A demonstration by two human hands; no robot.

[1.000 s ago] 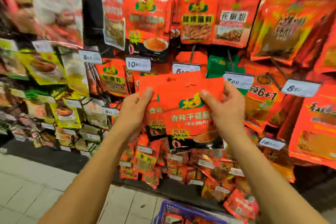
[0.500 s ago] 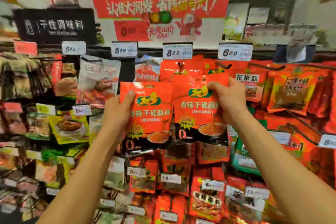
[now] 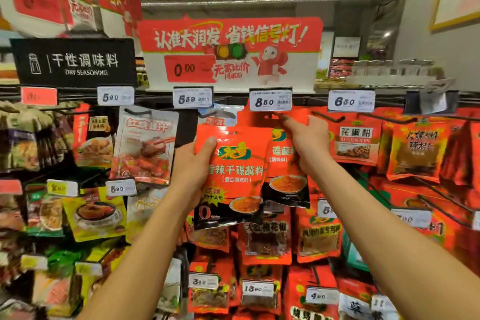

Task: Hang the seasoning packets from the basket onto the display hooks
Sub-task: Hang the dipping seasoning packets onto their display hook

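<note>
My left hand (image 3: 193,161) grips the left edge of an orange-red seasoning packet (image 3: 233,176) with a black lower band and holds it up in front of the rack. My right hand (image 3: 306,138) pinches the top of a second, matching packet (image 3: 284,174), which is raised right under the 8.80 price tag (image 3: 270,100) at the top-row hook. The hook's tip is hidden behind the tag and packet. The basket is out of view.
Rows of hooks carry hanging seasoning packets all around: a white pouch (image 3: 146,143) at left, red packets (image 3: 354,143) at right, more rows below. A black "DRY SEASONING" sign (image 3: 75,62) and a red promotional board (image 3: 231,52) sit above the top rail.
Both hands rose with the packets to the top row as my view tilted up. The right packet moved up under the 8.80 tag, apart from the left one.
</note>
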